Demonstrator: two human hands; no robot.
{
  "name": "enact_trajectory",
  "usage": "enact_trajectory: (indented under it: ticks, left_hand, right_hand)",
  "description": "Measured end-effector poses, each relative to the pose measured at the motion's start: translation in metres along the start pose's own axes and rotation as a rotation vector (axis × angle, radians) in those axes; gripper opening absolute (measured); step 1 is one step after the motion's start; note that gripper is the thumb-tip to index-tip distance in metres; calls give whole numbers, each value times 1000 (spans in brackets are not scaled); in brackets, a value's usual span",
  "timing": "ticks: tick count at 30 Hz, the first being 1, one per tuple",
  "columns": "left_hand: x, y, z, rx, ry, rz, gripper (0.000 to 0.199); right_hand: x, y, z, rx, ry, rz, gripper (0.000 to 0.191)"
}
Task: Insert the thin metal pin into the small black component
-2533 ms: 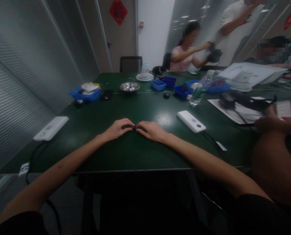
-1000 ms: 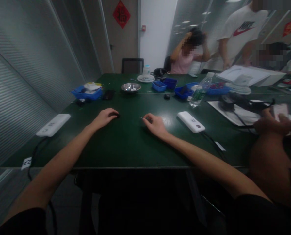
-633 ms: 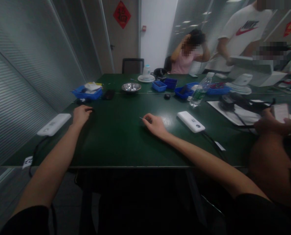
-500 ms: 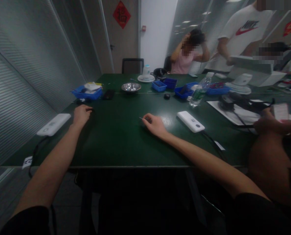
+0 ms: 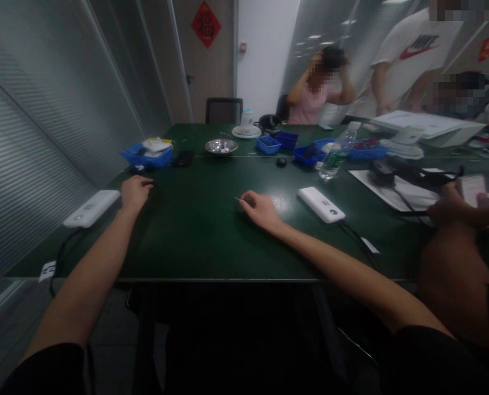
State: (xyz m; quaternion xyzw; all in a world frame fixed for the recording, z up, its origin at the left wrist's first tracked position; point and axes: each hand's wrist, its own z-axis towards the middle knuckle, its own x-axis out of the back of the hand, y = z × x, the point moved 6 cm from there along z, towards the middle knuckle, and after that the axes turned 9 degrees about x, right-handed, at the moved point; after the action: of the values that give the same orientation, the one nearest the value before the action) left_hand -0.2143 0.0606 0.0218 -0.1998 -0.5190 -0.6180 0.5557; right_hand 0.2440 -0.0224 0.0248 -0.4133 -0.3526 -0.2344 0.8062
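My right hand (image 5: 260, 210) rests on the dark green table, thumb and fingertips pinched together on a thin, needle-like piece (image 5: 236, 198) that sticks out to the left. My left hand (image 5: 135, 193) lies on the table further left, fingers bent and drawn close to the thumb. Whatever is between those fingertips is too small to make out. Beside the left wrist is a white power bank (image 5: 91, 208) with a black cable. A second white power bank (image 5: 321, 204) lies to the right of my right hand.
Farther back are a blue basket (image 5: 149, 159), a dark phone (image 5: 184, 159), a metal bowl (image 5: 221, 152), several blue trays (image 5: 268, 145) and a plastic bottle (image 5: 337, 156). At right, a neighbour's hands (image 5: 454, 206) hold a phone. The table's front edge (image 5: 228, 280) is near me.
Both my hands stay in nearly the same place. At the back right, the white box's top has tipped down flatter by the person in the white shirt. The view shifts slightly.
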Motion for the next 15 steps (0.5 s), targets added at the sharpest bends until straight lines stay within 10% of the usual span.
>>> enact_trajectory:
  ticks: [15]
  left_hand:
    - [-5, 4, -3, -44, -43, 130, 36]
  right_hand:
    - [3, -6, 0, -12, -28, 8, 25]
